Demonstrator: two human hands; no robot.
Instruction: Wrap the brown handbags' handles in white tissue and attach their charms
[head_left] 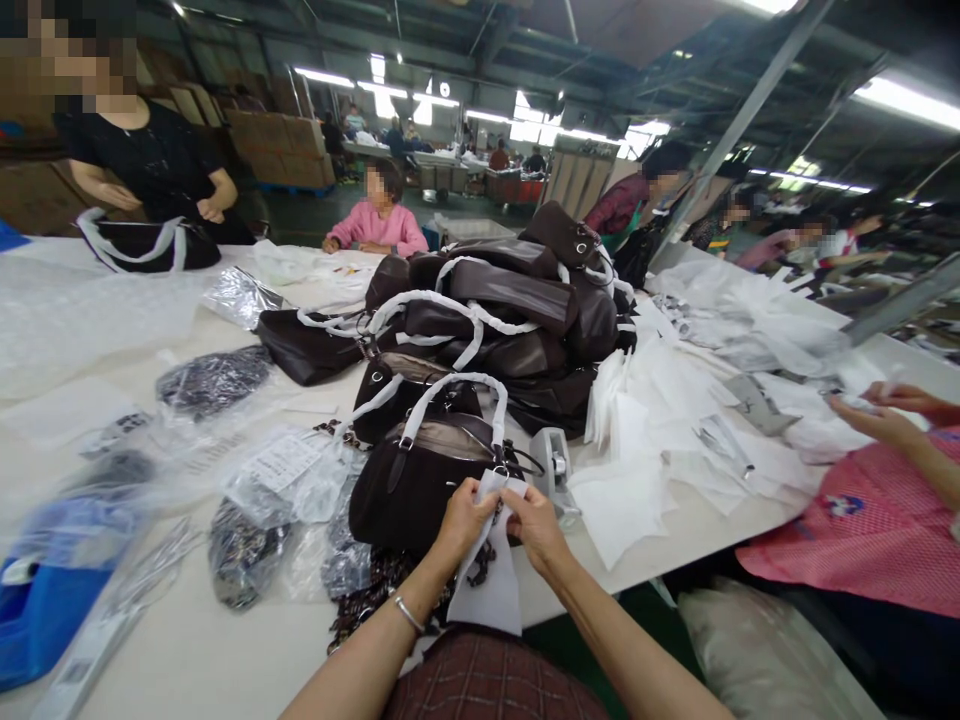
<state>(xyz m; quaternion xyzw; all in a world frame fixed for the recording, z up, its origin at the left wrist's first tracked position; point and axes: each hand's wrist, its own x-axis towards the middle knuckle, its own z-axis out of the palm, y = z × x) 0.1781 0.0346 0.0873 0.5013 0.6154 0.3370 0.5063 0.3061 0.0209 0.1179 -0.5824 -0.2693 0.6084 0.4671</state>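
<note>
Blue plastic is what you hit first on the far left, a bin (45, 605) partly under clear wrap. Behind it, at the back of the table (202, 660), a person in a black top (161, 160) stands over a dark bag (146, 245) with white-wrapped handles. Moving right, you get a dark bundle in clear plastic (214, 382), another wrapped bundle (247, 555) closer in, and a clear packet with a printed label (281, 465) just beside it. Someone in a pink top (386, 228) sits across the table.

Next up is a dark brown handbag (420, 490), sitting upright right in front of the wearer, handles wrapped in white, with a heap of chains (375, 595) at its near side. Left hand (465, 520), bracelet (410, 614) on the wrist, has thumb and fingers pinched on a white sheet (491, 600) by the bag's right end. Some dark chain (480, 570) shows against the sheet; can't tell if the fingers have that too. Right hand (538, 528) pinches the sheet's other edge, same kind of grip.

Big pile of similar bags (517, 290) behind, then a tape dispenser (553, 465), loose white sheets (637, 450), and a co-worker's pink checked garment (862, 520) on the far right.
</note>
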